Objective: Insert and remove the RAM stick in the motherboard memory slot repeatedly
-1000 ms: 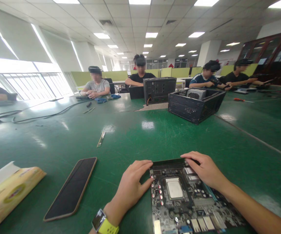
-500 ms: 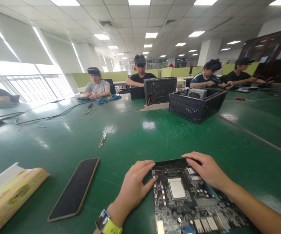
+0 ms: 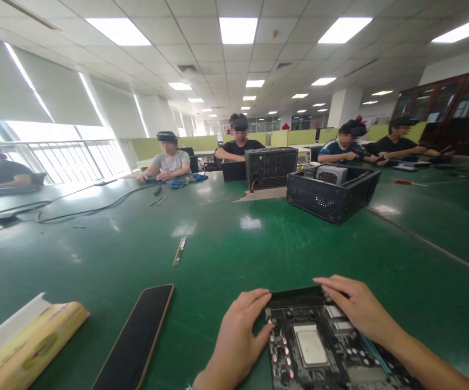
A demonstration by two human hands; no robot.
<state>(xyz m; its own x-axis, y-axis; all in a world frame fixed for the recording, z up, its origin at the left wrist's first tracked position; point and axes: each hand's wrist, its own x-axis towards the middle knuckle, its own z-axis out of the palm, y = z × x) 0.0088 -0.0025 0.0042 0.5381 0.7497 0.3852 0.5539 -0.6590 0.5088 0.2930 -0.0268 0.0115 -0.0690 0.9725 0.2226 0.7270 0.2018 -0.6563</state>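
Note:
A computer motherboard [image 3: 336,374] lies on the green table before me, its near part cut off by the bottom of the view. A silver square processor [image 3: 310,345] sits in its socket. Long dark slots [image 3: 295,298] run along the far edge. My left hand [image 3: 238,338] grips the far left corner, fingertips at the far edge and thumb against the left side. At the far right corner, my right hand [image 3: 358,306] has its fingers closed over the edge, partly covering the board.
A phone [image 3: 137,338] and a yellow tissue pack [image 3: 39,346] lie at left. Farther off is a memory stick [image 3: 180,252]. An open computer case [image 3: 332,203] and an upright one [image 3: 273,169] stand ahead. A red screwdriver [image 3: 405,182] lies right. Several people sit around the table.
The view has tilted up, so everything appears lower and slightly to the right. Both hands keep the same hold on the motherboard. A seated person at left has moved one hand outward.

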